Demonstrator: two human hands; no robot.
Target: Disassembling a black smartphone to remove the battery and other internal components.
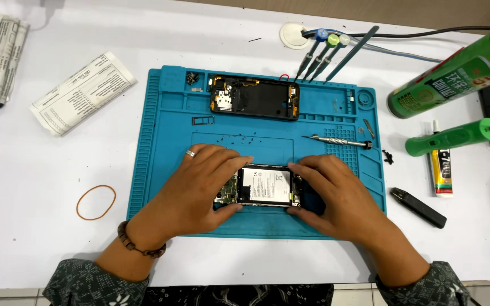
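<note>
An opened phone (266, 186) lies flat on a blue work mat (160, 164), its white battery and circuit board showing. My left hand (197, 190) grips the phone's left end, thumb at the near edge, fingers over the far edge. A ring sits on one finger and a bead bracelet on the wrist. My right hand (336, 195) grips the right end the same way. A separate black phone frame (254, 97) rests at the mat's far edge.
A silver screwdriver (338, 141) lies on the mat. Several tools (327, 54) lean at the back. To the right are a green spray can (455, 71), a green tool (455, 136), a glue tube (441, 173) and a black stick-shaped tool (418, 207). On the left are a rubber band (96, 202) and folded papers (83, 92).
</note>
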